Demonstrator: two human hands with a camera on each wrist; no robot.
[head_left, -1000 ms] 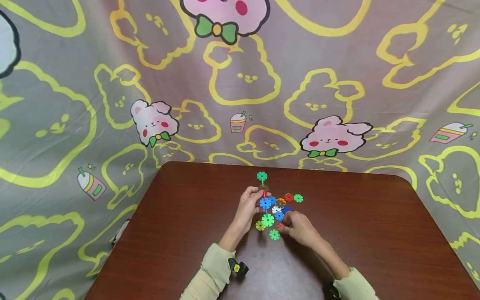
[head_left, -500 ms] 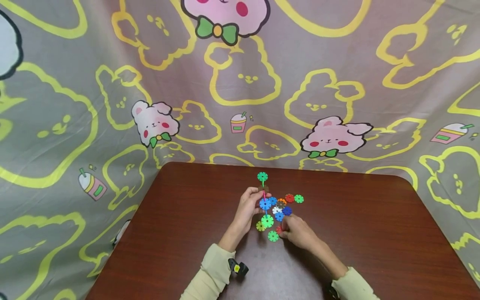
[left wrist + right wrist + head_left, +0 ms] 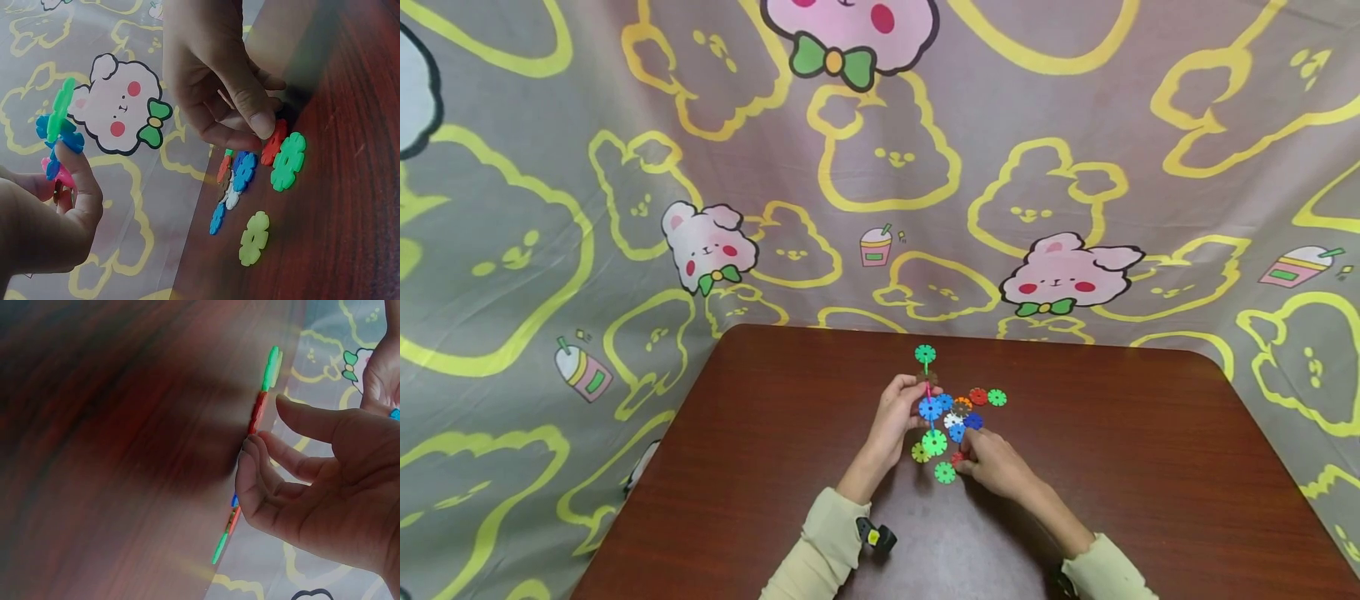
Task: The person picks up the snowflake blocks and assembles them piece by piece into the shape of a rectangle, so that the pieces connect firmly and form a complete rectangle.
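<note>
My left hand [image 3: 891,418] pinches a chain of interlocking plastic snowflake discs [image 3: 930,408] and holds it above the table. A teal disc [image 3: 925,354] tops the chain, a bright green disc [image 3: 934,442] ends it, and brown, pink and blue discs sit between. My right hand [image 3: 1000,465] is low over the table, fingers bent, fingertips at a loose red disc [image 3: 274,142]. In the right wrist view the thumb stands apart from that red disc [image 3: 257,412]. A loose green disc [image 3: 944,472] lies flat against the red one.
Beyond the right hand lies a cluster of loose discs, among them a white disc [image 3: 952,421], a dark blue disc [image 3: 973,422], a red disc [image 3: 977,397] and a green disc [image 3: 997,397]. A yellow disc [image 3: 921,452] lies below the chain. Patterned cloth [image 3: 895,183] hangs behind the table [image 3: 1150,467].
My right hand has shifted slightly left and toward me, and the near red and green discs have slid the same way. The left hand and its chain have hardly moved.
</note>
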